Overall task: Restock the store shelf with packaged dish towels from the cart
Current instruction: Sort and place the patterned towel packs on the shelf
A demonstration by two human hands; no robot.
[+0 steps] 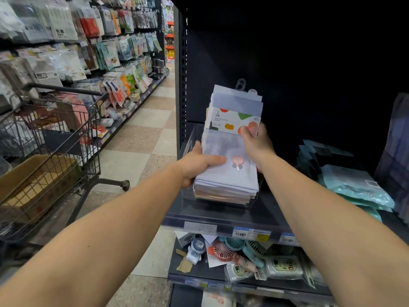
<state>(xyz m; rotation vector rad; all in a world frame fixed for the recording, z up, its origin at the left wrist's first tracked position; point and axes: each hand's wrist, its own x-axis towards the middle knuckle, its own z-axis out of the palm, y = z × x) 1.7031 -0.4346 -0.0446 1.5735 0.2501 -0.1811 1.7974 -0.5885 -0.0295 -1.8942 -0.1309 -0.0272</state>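
A stack of packaged dish towels (230, 173), light blue on top with a lollipop patch and a white label with coloured shapes, is tilted over a clear plastic bin (192, 138) on the dark shelf (221, 218). My left hand (199, 165) grips the stack's left edge, thumb on top. My right hand (257, 145) holds its right side near the label. The stack's lower end rests in the bin. The shopping cart (66, 138) stands to the left, holding more packages and a cardboard box (37, 180).
Teal packaged cloths (356, 189) lie on the same shelf to the right. Price tags (250, 233) line the shelf edge. The shelf below holds small fans (221, 249) and packets. Across the tiled aisle (141, 138) hang many packaged goods.
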